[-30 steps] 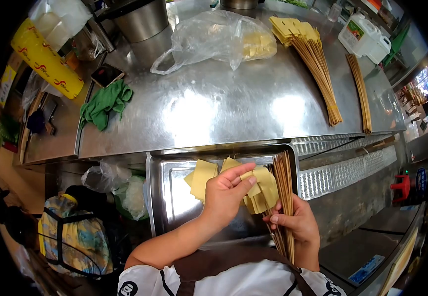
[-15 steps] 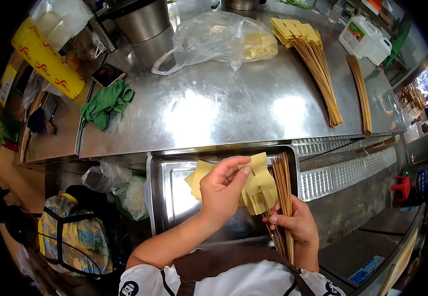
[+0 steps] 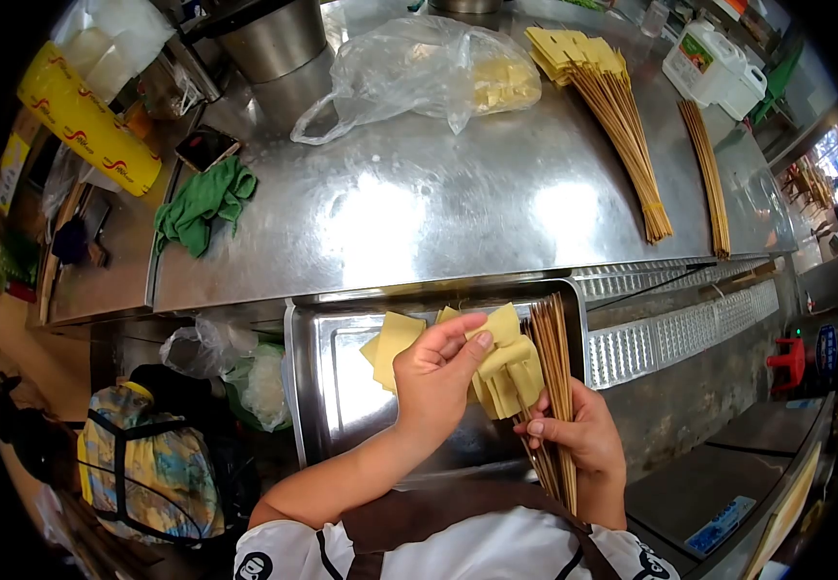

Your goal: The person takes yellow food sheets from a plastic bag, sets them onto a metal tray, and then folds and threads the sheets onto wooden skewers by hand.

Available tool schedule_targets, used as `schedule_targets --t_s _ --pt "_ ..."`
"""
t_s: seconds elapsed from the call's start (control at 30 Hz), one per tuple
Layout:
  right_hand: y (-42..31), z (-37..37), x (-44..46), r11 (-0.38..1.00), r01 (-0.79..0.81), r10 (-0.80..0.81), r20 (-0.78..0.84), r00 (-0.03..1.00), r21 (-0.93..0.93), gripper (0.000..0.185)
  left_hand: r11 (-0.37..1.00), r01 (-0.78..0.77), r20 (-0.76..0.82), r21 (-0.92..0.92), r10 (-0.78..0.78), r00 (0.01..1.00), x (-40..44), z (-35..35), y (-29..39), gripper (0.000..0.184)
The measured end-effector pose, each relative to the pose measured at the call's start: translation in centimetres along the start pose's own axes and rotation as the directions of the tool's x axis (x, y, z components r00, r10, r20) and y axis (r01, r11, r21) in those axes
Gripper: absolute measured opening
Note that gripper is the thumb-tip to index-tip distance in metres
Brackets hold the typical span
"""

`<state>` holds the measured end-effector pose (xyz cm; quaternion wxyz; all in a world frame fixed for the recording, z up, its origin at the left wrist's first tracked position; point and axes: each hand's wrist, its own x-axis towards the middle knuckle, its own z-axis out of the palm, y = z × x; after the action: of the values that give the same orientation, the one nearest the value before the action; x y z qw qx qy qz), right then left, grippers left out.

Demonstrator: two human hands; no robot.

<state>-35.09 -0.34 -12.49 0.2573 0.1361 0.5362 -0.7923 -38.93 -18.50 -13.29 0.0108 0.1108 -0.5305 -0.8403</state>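
Observation:
Thumb and fingers of my left hand [image 3: 433,377] pinch the edge of a folded yellow tofu skin sheet [image 3: 504,372]. This sheet sits at the top of a skewer. My right hand [image 3: 578,435] is wrapped round a bundle of bamboo skewers [image 3: 556,362] and also steadies the skewer carrying the tofu skin. Below both hands is a rectangular metal tray [image 3: 327,425]. Loose tofu skin sheets [image 3: 398,338] lie in it, partly hidden behind my left hand.
On the steel table [image 3: 419,222] lie a plastic bag [image 3: 390,77] of yellow sheets, a bundle of loaded skewers [image 3: 622,135], bare skewers [image 3: 706,179] and a green cloth [image 3: 206,203]. White jugs [image 3: 714,72] stand at the back right, a metal pot [image 3: 274,43] at the back left.
My left hand has shifted very slightly, and the tofu skin at its fingertips is now more folded over on the skewer. My right hand keeps its place.

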Motion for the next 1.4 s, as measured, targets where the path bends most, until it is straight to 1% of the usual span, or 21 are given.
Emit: schedule_targets --t_s 0.23,0.3,0.33,0.4,0.5,0.63,0.7,0.83,0.9,0.93,1.0,1.03,1.07,1.1,1.13,1.2,1.23,1.27,1.3,1.33,1.4 --pt "0.0 0.0 0.1 1.0 0.019 -0.019 0.002 1.0 0.014 0.026 0.988 0.145 0.032 0.046 -0.146 0.989 -1.4 0.3 0.1 0.025" --pt "-0.1 -0.1 0.0 1.0 0.022 -0.022 -0.002 1.0 0.005 0.026 0.977 0.215 0.113 -0.02 -0.211 0.971 -1.7 0.1 0.2 0.039" --pt "-0.1 -0.2 0.0 1.0 0.015 -0.015 -0.007 1.0 0.002 0.026 0.976 0.216 0.115 -0.02 -0.212 0.97 -1.9 0.1 0.1 0.039" --pt "-0.1 -0.3 0.0 1.0 0.011 -0.011 -0.017 1.0 0.001 0.026 0.971 0.202 0.183 -0.124 -0.178 0.967 -2.1 0.2 0.0 0.054" --pt "-0.2 -0.5 0.0 1.0 0.006 -0.006 -0.017 1.0 -0.01 0.028 0.967 0.25 0.273 -0.053 -0.226 0.935 -2.4 0.1 0.1 0.063" --pt "-0.6 -0.3 0.0 1.0 0.007 -0.007 0.016 1.0 0.004 0.036 0.965 0.261 0.279 -0.021 -0.245 0.929 -3.3 0.4 -0.6 0.063" --pt "-0.7 -0.3 0.0 1.0 0.002 -0.002 0.021 1.0 0.005 0.039 0.95 0.311 0.293 0.027 -0.305 0.906 -3.5 0.5 -0.6 0.064" --pt "-0.8 -0.2 -0.1 1.0 0.001 -0.002 0.027 1.0 0.021 0.045 0.951 0.306 0.309 0.041 -0.303 0.901 -3.4 0.7 -0.5 0.064" --pt "-0.7 -0.1 -0.2 1.0 0.001 -0.001 0.027 1.0 0.007 0.047 0.969 0.242 0.28 0.057 -0.248 0.927 -2.9 1.0 -0.3 0.05" --pt "-0.7 0.0 -0.2 0.999 0.015 -0.015 0.003 1.0 -0.035 0.046 0.97 0.238 0.281 0.058 -0.245 0.928 -2.4 1.0 -0.4 0.05" --pt "-0.7 0.2 -0.4 0.996 0.031 -0.033 -0.017 0.999 -0.08 0.046 0.937 0.318 0.275 0.142 -0.346 0.897 -1.1 0.8 -1.1 0.037" --pt "-0.6 0.2 -0.5 0.982 0.097 -0.106 -0.045 0.993 -0.16 0.042 0.939 0.314 0.276 0.141 -0.341 0.899 -0.9 0.7 -1.6 0.037" --pt "-0.7 0.1 -0.6 0.958 0.159 -0.18 -0.069 0.981 -0.239 0.039 0.946 0.292 0.284 0.144 -0.322 0.903 -0.8 0.7 -2.1 0.032" --pt "-0.9 0.1 -1.0 0.957 0.16 -0.181 -0.067 0.981 -0.24 0.039 0.951 0.272 0.292 0.146 -0.304 0.907 -0.6 0.7 -2.6 0.028" --pt "-1.4 0.1 -1.5 0.978 0.122 -0.136 -0.072 0.988 -0.169 0.033 0.951 0.273 0.29 0.145 -0.305 0.907 -0.2 0.4 -3.3 0.028" --pt "-1.4 -0.6 -1.9 0.993 0.063 -0.07 -0.075 0.995 -0.096 0.028 0.915 0.085 0.281 0.394 -0.208 0.937 0.0 0.1 -4.1 0.033" --pt "-1.2 -1.1 -1.6 0.997 0.071 -0.072 0.039 0.997 0.035 0.025 0.914 0.098 0.271 0.394 -0.217 0.938 -0.2 0.0 -4.0 0.033" --pt "-1.0 -1.3 -1.4 0.984 0.064 -0.09 0.151 0.984 0.166 0.022 0.784 -0.045 0.262 0.619 -0.152 0.953 -0.3 0.3 -3.0 0.037" --pt "-0.9 -1.2 -1.2 0.984 0.093 -0.113 0.13 0.985 0.152 0.02 0.58 -0.177 0.274 0.795 -0.084 0.958 -0.1 0.3 -2.4 0.041" --pt "-0.8 -1.0 -1.1 0.985 0.084 -0.105 0.136 0.985 0.153 0.02 0.578 -0.168 0.265 0.798 -0.086 0.961 0.0 0.0 -2.4 0.041" --pt "-0.9 -0.9 -0.9 0.987 0.146 -0.15 0.051 0.987 0.065 0.017 0.512 -0.274 0.239 0.814 0.135 0.962 0.1 -0.7 -2.3 0.044"
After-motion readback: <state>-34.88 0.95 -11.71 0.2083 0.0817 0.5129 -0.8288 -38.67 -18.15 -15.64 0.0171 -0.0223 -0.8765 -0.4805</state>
